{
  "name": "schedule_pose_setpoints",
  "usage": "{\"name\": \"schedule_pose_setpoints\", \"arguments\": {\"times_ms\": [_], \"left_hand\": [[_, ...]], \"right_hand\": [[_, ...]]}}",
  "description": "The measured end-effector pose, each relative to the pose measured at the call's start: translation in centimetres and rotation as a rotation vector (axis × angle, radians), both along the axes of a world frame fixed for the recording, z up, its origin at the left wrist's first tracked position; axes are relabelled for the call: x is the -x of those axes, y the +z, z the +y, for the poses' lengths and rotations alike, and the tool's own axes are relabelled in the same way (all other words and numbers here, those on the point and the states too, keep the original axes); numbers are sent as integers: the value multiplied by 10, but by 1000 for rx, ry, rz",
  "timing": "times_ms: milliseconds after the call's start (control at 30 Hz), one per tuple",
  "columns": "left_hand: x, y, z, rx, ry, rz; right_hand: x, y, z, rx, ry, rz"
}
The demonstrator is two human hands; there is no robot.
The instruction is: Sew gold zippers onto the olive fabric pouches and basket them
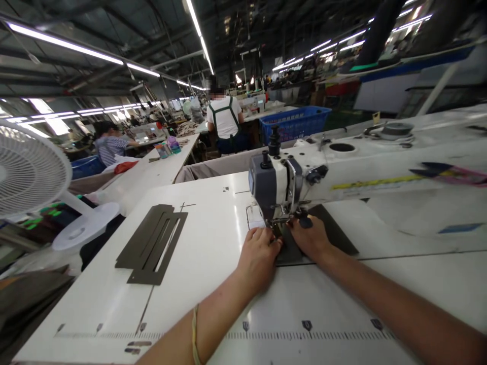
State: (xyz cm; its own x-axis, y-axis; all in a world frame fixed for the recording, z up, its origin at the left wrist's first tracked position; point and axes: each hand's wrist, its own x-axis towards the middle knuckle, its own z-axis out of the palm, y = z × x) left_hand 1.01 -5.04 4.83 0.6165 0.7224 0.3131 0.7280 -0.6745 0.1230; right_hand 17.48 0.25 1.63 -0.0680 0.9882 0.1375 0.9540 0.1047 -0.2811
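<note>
at the sewing machine's head (262,187), resting left hand (261,256) and right hand (310,235) on a dark panel (335,230), with fingers bent; cannot tell how tightly closed. could catch a fingertip by straying too far under, or skew the panel by pressing unevenly. leftward, free room across white surface (207,248) up to slotted dark pieces (139,243); rightward, hemmed in by the machine's arm (373,159).
</note>
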Motion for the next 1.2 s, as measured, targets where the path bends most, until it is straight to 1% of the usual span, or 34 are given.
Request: {"name": "schedule_pose_setpoints", "arguments": {"times_ms": [67, 100, 133, 167, 200, 267, 300, 367, 533, 800, 1033, 1200], "left_hand": [[3, -4, -5, 19, 21, -47], [4, -6, -8, 27, 31, -95], [6, -9, -11, 29, 37, -153], [7, -13, -14, 23, 36, -211], [8, -16, -16, 10, 28, -257], [8, -21, -18, -22, 0, -293], [8, -23, -18, -38, -16, -284], [8, -24, -18, -70, -39, -246], [6, -23, -13, -181, -75, -164], [5, -20, -2, -279, -111, -190], [3, -16, 12, -244, -75, -125], [3, -20, 21, -181, 32, -131]], "right_hand": [[-1, 7, -19, -61, 90, 17], [-3, 8, -31, -113, 170, 34], [-6, 7, -44, -155, 256, 49], [-9, 5, -56, -206, 372, 68], [-12, 2, -66, -348, 514, 104], [-17, -4, -79, -504, 614, 133], [-18, -6, -82, -552, 637, 144], [-18, -5, -81, -568, 638, 153], [-14, 3, -73, -567, 618, 157], [-11, 4, -65, -536, 593, 229], [-10, 4, -50, -495, 580, 219], [-9, 5, -42, -519, 580, 232]]}}
